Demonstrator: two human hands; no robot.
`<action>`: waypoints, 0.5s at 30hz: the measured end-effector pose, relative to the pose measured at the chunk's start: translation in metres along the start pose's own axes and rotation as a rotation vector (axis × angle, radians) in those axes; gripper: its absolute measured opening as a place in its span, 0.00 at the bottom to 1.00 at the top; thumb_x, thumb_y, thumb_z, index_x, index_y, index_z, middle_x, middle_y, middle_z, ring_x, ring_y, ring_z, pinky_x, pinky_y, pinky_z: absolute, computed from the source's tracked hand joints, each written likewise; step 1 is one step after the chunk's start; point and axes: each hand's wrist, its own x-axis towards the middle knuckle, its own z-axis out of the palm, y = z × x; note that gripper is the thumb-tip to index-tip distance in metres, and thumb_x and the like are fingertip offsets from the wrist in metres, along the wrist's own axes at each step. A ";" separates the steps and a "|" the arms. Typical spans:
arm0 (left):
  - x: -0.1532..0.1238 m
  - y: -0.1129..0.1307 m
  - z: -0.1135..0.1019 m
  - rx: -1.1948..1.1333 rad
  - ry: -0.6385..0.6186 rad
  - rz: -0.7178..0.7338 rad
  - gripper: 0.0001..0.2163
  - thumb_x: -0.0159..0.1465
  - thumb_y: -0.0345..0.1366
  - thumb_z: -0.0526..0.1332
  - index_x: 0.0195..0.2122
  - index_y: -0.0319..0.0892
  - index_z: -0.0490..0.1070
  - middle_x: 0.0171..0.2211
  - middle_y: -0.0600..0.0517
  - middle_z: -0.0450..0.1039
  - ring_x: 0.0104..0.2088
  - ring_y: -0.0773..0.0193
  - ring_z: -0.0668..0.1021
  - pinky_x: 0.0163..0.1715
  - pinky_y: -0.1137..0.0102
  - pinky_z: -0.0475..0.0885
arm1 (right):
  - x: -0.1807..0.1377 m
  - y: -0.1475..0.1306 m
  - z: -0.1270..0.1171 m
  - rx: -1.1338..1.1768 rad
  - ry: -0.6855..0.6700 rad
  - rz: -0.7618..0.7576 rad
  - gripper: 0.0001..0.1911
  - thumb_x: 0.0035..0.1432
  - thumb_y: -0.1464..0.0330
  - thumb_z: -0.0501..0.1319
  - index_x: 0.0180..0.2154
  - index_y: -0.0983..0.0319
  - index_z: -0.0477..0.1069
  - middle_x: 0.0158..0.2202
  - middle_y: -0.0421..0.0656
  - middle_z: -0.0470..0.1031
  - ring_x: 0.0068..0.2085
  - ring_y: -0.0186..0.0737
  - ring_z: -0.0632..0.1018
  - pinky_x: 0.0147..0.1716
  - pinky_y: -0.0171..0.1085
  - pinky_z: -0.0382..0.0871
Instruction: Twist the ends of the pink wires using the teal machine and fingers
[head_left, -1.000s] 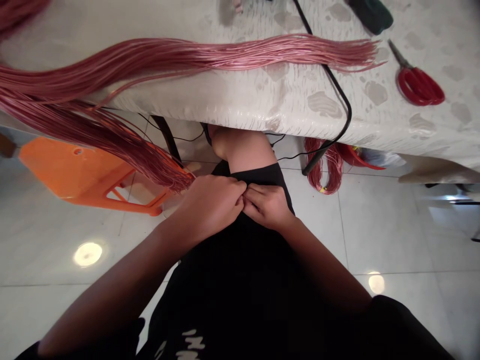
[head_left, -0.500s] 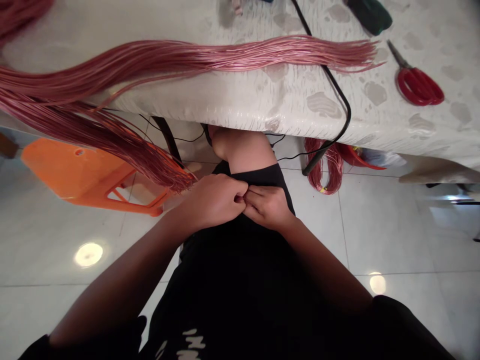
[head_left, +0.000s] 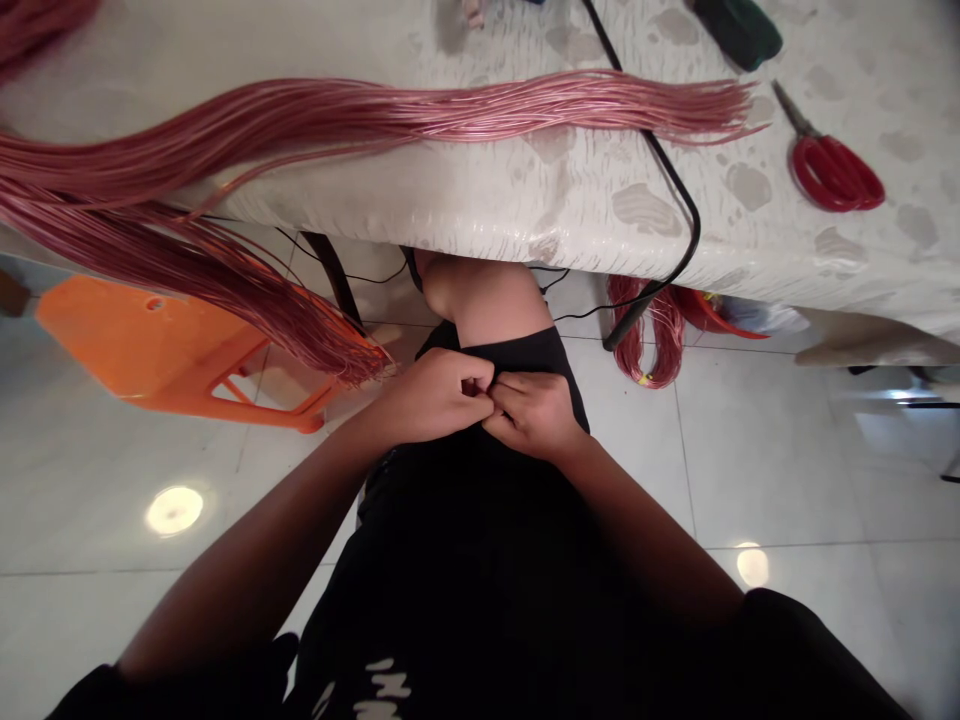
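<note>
Over my lap, my left hand (head_left: 442, 395) and my right hand (head_left: 534, 412) meet with their fingertips touching. Both are closed in a pinch, and whatever lies between the fingers is hidden or too small to make out. A long bundle of pinkish-red wire strands (head_left: 480, 112) lies along the table's front edge. Close to my left wrist, the cut ends of a second wire bundle (head_left: 247, 290) hang over the edge. Red-handled scissors (head_left: 836, 172) rest on the table at the right.
A patterned cloth (head_left: 480, 205) covers the table, and a black cable (head_left: 686, 190) drops over its edge. An orange plastic stool (head_left: 142, 345) stands at the left. Under the table are a tied wire coil (head_left: 619, 350) and a red basin (head_left: 716, 315). A dark green object (head_left: 739, 35) lies behind the scissors.
The thumb and forefinger of my left hand have spread a little, leaving a wider gap within the hand. My right hand has hardly moved.
</note>
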 end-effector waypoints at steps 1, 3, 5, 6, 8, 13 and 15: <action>0.000 -0.001 0.001 -0.020 0.003 0.006 0.07 0.54 0.34 0.57 0.21 0.42 0.61 0.19 0.58 0.61 0.24 0.69 0.64 0.23 0.70 0.53 | 0.000 0.000 0.000 -0.002 0.007 0.001 0.15 0.63 0.70 0.56 0.24 0.61 0.71 0.22 0.38 0.73 0.23 0.33 0.70 0.26 0.38 0.59; 0.000 -0.001 0.002 -0.058 0.014 0.018 0.07 0.54 0.33 0.57 0.21 0.42 0.60 0.19 0.58 0.59 0.24 0.69 0.63 0.23 0.70 0.53 | 0.000 -0.001 0.001 -0.005 0.022 0.005 0.16 0.63 0.70 0.56 0.23 0.61 0.70 0.21 0.38 0.72 0.23 0.33 0.70 0.26 0.38 0.59; 0.000 0.000 0.004 -0.091 0.026 0.029 0.07 0.53 0.33 0.57 0.21 0.42 0.59 0.19 0.58 0.57 0.24 0.69 0.62 0.24 0.70 0.52 | -0.001 -0.001 0.002 -0.007 0.037 0.008 0.16 0.63 0.70 0.56 0.22 0.61 0.70 0.21 0.38 0.71 0.23 0.33 0.69 0.26 0.38 0.59; 0.000 0.000 0.004 -0.107 0.031 0.034 0.08 0.53 0.33 0.57 0.20 0.42 0.58 0.19 0.58 0.57 0.24 0.70 0.62 0.24 0.70 0.52 | -0.001 -0.001 0.002 -0.007 0.046 0.009 0.16 0.63 0.70 0.56 0.22 0.61 0.69 0.21 0.37 0.70 0.22 0.33 0.69 0.26 0.38 0.59; 0.001 0.001 0.005 -0.138 0.040 0.043 0.07 0.53 0.33 0.56 0.20 0.41 0.58 0.19 0.58 0.56 0.24 0.70 0.61 0.24 0.71 0.52 | 0.000 -0.001 0.003 -0.009 0.065 0.011 0.16 0.63 0.70 0.56 0.22 0.61 0.68 0.20 0.37 0.70 0.22 0.33 0.68 0.25 0.38 0.59; 0.004 0.000 0.007 -0.217 0.045 0.053 0.07 0.54 0.34 0.56 0.20 0.41 0.60 0.19 0.58 0.57 0.24 0.70 0.62 0.24 0.71 0.53 | 0.001 -0.003 0.003 -0.020 0.119 0.030 0.16 0.61 0.72 0.55 0.20 0.60 0.65 0.19 0.37 0.67 0.21 0.33 0.65 0.24 0.37 0.58; 0.006 -0.002 0.009 -0.244 0.051 0.049 0.08 0.54 0.35 0.56 0.20 0.41 0.61 0.19 0.58 0.58 0.24 0.70 0.62 0.24 0.71 0.53 | 0.001 -0.004 0.004 -0.022 0.131 0.042 0.17 0.60 0.73 0.54 0.19 0.59 0.63 0.19 0.37 0.66 0.21 0.33 0.64 0.24 0.38 0.58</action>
